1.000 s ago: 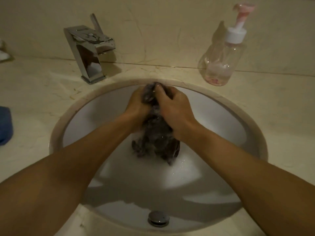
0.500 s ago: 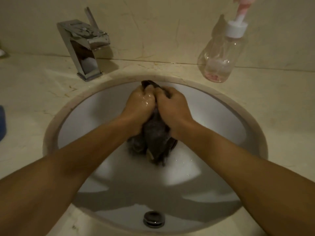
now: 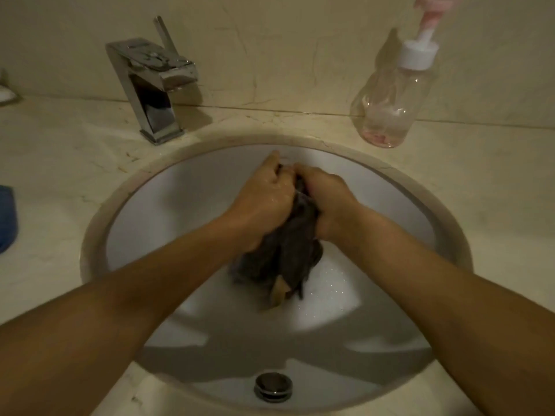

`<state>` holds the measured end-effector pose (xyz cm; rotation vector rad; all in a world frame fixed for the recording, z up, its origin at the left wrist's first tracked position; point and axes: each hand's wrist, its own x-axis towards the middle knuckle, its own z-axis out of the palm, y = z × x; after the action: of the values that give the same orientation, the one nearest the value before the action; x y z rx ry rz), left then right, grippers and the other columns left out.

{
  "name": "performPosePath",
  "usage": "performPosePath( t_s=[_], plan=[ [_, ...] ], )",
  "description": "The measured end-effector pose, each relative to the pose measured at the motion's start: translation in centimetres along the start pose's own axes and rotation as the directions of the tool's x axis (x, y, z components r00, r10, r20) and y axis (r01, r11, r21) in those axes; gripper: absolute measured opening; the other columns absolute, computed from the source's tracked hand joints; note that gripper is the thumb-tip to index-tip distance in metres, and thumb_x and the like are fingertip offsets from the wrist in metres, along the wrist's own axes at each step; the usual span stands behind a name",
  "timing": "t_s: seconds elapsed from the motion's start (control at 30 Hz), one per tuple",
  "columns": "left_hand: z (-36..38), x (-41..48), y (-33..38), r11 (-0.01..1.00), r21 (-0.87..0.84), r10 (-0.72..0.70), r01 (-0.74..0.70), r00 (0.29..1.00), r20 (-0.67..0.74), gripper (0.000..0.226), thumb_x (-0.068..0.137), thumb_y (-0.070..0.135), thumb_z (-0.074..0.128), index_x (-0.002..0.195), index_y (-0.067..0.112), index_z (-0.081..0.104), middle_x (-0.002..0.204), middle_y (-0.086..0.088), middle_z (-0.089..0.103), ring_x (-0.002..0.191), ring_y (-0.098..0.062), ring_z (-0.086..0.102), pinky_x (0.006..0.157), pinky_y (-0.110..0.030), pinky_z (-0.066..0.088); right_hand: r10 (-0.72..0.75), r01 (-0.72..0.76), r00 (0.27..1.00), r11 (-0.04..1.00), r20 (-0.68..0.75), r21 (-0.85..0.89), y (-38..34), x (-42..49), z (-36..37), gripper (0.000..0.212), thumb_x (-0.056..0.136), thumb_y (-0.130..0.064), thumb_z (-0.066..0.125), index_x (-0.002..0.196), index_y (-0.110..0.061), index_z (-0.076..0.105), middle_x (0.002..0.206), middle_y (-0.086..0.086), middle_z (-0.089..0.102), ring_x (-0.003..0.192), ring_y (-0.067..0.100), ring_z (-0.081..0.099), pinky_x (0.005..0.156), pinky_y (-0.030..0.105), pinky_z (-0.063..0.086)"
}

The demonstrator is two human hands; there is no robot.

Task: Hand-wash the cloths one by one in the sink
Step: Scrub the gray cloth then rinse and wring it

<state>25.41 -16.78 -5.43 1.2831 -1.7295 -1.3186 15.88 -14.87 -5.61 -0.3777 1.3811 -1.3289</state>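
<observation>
Clamped on one dark wet cloth [image 3: 288, 253], my left hand [image 3: 264, 202] and right hand [image 3: 329, 199] bunch its top in curled fingers, knuckles nearly touching, over the far side of the sink [image 3: 180, 205]. Its tail hangs toward the sink's middle, above a patch of foam. I judge this the scrubbing step. Next I'd rub fist against fist, then rinse under the faucet [image 3: 153, 85] behind the sink's rim. Something blue [image 3: 6, 217], perhaps another cloth, lies left of the sink.
</observation>
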Motion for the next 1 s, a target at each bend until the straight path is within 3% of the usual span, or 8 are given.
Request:
performPosePath(
  t_s=[0.07, 0.23, 0.37, 0.5, 0.6, 0.8, 0.9, 1.0],
  plan=[
    [1.0, -0.5, 0.1, 1.000, -0.021, 0.000, 0.002, 0.997, 0.080, 0.052, 0.109, 0.034, 0.036, 0.159, 0.027, 0.024, 0.164, 0.002, 0.025, 0.148, -0.018, 0.030, 0.122, -0.034, 0.024, -0.013, 0.012, 0.998, 1.000, -0.056, -0.010, -1.0, 0.2, -0.9, 0.033, 0.106, -0.025, 0.056, 0.119, 0.002, 0.068, 0.105, 0.021, 0.074, 0.083, 0.029, 0.074, 0.068, 0.032, 0.062],
    [-1.1, 1.5, 0.2, 0.998, 0.047, -0.027, 0.031, 0.995, -0.092, 0.055, 0.108, 0.033, 0.039, 0.160, 0.021, 0.022, 0.165, 0.000, 0.025, 0.149, -0.017, 0.025, 0.109, -0.020, 0.021, -0.242, 0.244, 0.969, 0.890, 0.054, -0.385, 0.8, -1.4, 0.8, 0.036, 0.108, -0.033, 0.050, 0.137, -0.016, 0.061, 0.124, 0.006, 0.070, 0.109, 0.021, 0.068, 0.100, 0.038, 0.055],
    [-0.9, 1.0, 0.4, 0.997, 0.051, 0.072, -0.066, 0.990, -0.121, 0.054, 0.109, 0.032, 0.037, 0.160, 0.027, 0.020, 0.163, 0.002, 0.028, 0.147, -0.014, 0.029, 0.101, -0.016, 0.021, -0.413, 0.382, 0.910, 0.801, 0.036, -0.462, 0.9, -1.1, 0.9, 0.041, 0.107, -0.037, 0.050, 0.143, -0.020, 0.058, 0.134, 0.002, 0.066, 0.116, 0.016, 0.064, 0.105, 0.033, 0.051],
    [1.2, -1.4, 0.4, 0.970, 0.074, 0.229, -0.231, 0.973, 0.036, 0.052, 0.109, 0.032, 0.035, 0.159, 0.028, 0.021, 0.161, 0.005, 0.031, 0.145, -0.009, 0.029, 0.108, -0.015, 0.022, -0.255, 0.211, 0.966, 0.873, -0.042, -0.440, -1.8, 0.4, -1.2, 0.030, 0.108, -0.037, 0.050, 0.108, -0.013, 0.067, 0.108, 0.006, 0.072, 0.097, 0.018, 0.068, 0.092, 0.030, 0.055],
    [0.5, 0.1, 0.2, 0.980, 0.048, 0.194, -0.192, 0.980, -0.039, 0.050, 0.109, 0.028, 0.037, 0.158, 0.024, 0.029, 0.160, 0.000, 0.035, 0.145, -0.014, 0.034, 0.119, -0.024, 0.023, -0.249, 0.220, 0.968, 0.883, -0.016, -0.416, -1.3, 0.1, -0.9, 0.031, 0.108, -0.035, 0.049, 0.113, -0.011, 0.069, 0.103, 0.002, 0.072, 0.089, 0.012, 0.067, 0.081, 0.020, 0.055],
    [-0.4, 0.8, 0.1, 0.997, -0.073, 0.008, -0.016, 0.994, -0.106, 0.044, 0.108, 0.029, 0.040, 0.151, 0.018, 0.040, 0.150, 0.001, 0.046, 0.135, -0.014, 0.045, 0.108, -0.020, 0.030, -0.137, 0.142, 0.990, 0.977, 0.041, -0.160, 0.5, 0.3, 0.5, 0.031, 0.107, -0.031, 0.053, 0.121, -0.010, 0.071, 0.112, 0.014, 0.075, 0.104, 0.029, 0.072, 0.090, 0.037, 0.059],
    [1.6, -1.0, 0.5, 0.997, -0.055, 0.051, -0.047, 0.996, 0.076, 0.048, 0.109, 0.035, 0.037, 0.155, 0.021, 0.033, 0.149, 0.005, 0.044, 0.136, -0.012, 0.042, 0.117, -0.029, 0.030, -0.157, 0.120, 0.987, 0.859, -0.033, -0.498, -2.1, 1.3, -0.9, 0.043, 0.111, -0.033, 0.041, 0.135, -0.004, 0.062, 0.131, 0.016, 0.066, 0.120, 0.030, 0.063, 0.104, 0.035, 0.048],
    [0.9, 0.6, 0.2, 1.000, -0.027, 0.015, -0.014, 1.000, 0.028, 0.051, 0.108, 0.036, 0.039, 0.156, 0.020, 0.031, 0.159, -0.002, 0.036, 0.144, -0.019, 0.036, 0.119, -0.031, 0.027, -0.229, 0.184, 0.973, 0.773, 0.003, -0.607, -2.1, 0.8, -0.7, 0.043, 0.112, -0.032, 0.037, 0.137, -0.007, 0.061, 0.137, 0.013, 0.062, 0.127, 0.026, 0.056, 0.101, 0.023, 0.038]
  ],
)
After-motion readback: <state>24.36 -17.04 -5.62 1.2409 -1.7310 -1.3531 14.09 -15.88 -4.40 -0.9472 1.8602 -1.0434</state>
